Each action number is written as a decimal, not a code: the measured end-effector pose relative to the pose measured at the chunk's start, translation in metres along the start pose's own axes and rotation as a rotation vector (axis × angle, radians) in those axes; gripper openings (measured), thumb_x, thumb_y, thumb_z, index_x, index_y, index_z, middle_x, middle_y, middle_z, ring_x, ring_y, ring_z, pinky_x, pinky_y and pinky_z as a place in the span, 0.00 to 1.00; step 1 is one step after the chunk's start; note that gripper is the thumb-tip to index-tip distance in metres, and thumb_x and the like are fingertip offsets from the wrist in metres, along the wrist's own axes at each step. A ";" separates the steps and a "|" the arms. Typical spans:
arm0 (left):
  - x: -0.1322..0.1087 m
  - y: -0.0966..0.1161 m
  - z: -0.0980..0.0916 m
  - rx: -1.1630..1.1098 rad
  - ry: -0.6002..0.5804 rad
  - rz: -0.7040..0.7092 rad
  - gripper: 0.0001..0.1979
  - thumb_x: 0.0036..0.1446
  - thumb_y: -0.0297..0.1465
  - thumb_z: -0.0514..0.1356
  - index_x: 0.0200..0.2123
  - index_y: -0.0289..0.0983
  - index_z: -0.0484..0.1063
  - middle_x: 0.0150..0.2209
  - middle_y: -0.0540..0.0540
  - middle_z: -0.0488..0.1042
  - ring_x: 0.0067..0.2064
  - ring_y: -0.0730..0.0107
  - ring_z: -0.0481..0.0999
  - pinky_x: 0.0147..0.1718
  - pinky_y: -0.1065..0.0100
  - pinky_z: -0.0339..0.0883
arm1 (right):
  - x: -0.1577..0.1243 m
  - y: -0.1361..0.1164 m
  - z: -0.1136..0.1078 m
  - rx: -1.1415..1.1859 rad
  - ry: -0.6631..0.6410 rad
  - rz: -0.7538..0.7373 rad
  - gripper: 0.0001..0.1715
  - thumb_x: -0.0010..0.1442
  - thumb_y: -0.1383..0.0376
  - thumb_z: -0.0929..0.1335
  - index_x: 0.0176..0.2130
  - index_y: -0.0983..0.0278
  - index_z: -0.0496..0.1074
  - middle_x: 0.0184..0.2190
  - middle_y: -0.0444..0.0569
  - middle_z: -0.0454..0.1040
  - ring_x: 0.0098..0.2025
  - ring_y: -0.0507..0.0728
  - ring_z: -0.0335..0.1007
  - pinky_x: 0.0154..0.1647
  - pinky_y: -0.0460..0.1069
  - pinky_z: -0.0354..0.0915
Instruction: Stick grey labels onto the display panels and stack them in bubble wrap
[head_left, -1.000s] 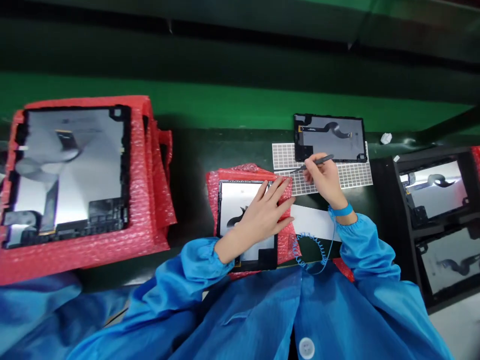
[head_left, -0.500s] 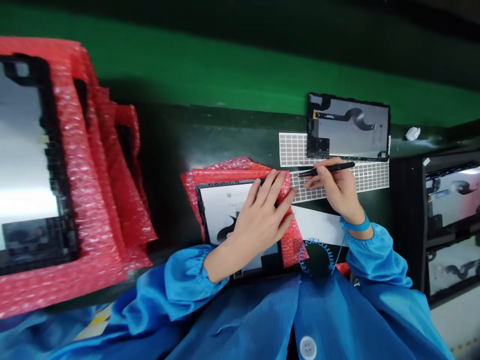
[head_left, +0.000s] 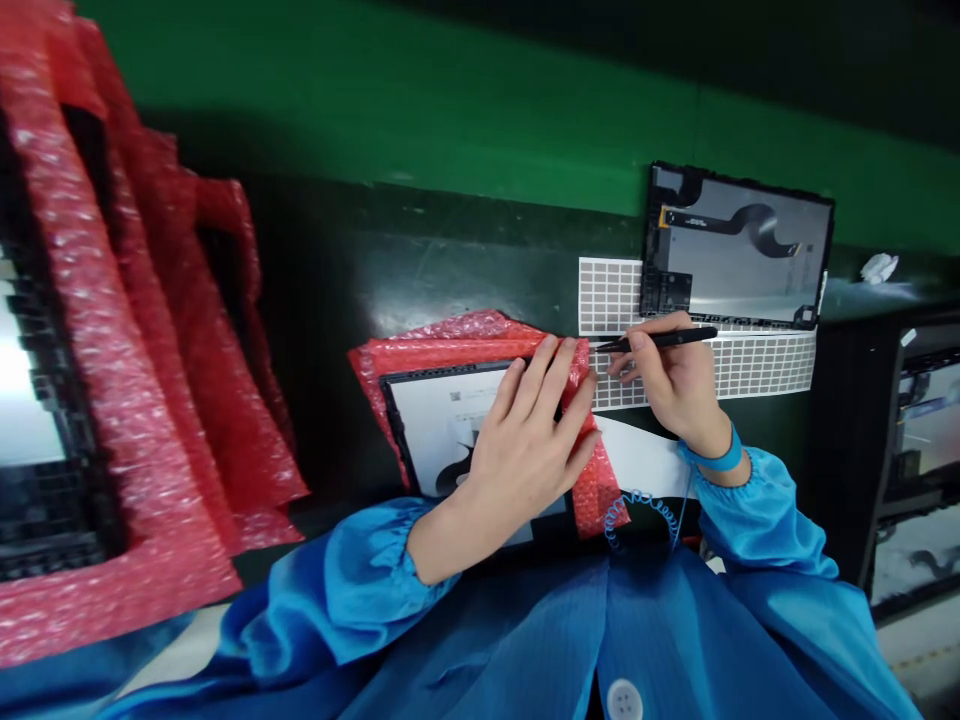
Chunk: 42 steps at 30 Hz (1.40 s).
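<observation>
My left hand (head_left: pixel 525 445) lies flat and open on the display panel (head_left: pixel 442 420) in its red bubble wrap (head_left: pixel 450 335), steadying it. My right hand (head_left: pixel 679 380) pinches tweezers (head_left: pixel 656 340), tip seemingly on the gridded sticker sheet (head_left: pixel 757 365) beside it.

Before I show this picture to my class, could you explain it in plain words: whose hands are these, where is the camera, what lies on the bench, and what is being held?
The camera sits on a person's head and looks down, so you see their own arms in blue sleeves. The left hand lies flat on a panel that rests on red bubble wrap. The right hand, with a blue wrist strap and coiled cord, holds black tweezers, tips over a white sticker sheet. A second panel lies on the far edge of that sheet. At the left stands a stack of red wrap with another panel on top; at the right, dark trays hold more. The bench is dark green.
</observation>
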<state>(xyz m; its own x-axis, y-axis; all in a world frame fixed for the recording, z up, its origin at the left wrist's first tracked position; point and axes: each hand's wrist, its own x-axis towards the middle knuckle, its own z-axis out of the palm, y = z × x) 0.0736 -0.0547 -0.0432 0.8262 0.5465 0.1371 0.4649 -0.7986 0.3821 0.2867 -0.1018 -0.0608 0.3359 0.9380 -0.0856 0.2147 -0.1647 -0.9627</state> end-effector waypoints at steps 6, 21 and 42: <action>-0.001 0.000 0.000 -0.014 0.001 -0.009 0.25 0.71 0.37 0.61 0.66 0.29 0.73 0.74 0.25 0.63 0.76 0.36 0.64 0.72 0.43 0.58 | 0.001 -0.002 0.003 0.008 0.014 0.020 0.14 0.75 0.51 0.69 0.48 0.58 0.69 0.29 0.40 0.81 0.30 0.52 0.84 0.29 0.45 0.79; 0.003 -0.015 -0.010 -0.110 -0.114 0.044 0.25 0.72 0.34 0.61 0.68 0.32 0.70 0.77 0.26 0.58 0.79 0.37 0.56 0.73 0.37 0.60 | 0.016 -0.005 -0.005 0.178 0.080 0.169 0.25 0.69 0.39 0.70 0.42 0.56 0.68 0.29 0.40 0.82 0.25 0.53 0.82 0.28 0.47 0.80; -0.067 0.017 -0.010 0.082 0.051 0.002 0.20 0.73 0.35 0.61 0.60 0.27 0.75 0.39 0.38 0.78 0.42 0.54 0.79 0.41 0.57 0.76 | -0.040 -0.016 0.026 0.280 -0.112 0.221 0.21 0.71 0.43 0.71 0.42 0.56 0.67 0.25 0.40 0.81 0.23 0.55 0.82 0.25 0.48 0.81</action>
<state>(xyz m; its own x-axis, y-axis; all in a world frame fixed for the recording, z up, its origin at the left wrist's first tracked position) 0.0230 -0.1024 -0.0362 0.8105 0.5557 0.1851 0.4898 -0.8164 0.3060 0.2462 -0.1285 -0.0486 0.2399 0.9194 -0.3118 -0.1157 -0.2918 -0.9494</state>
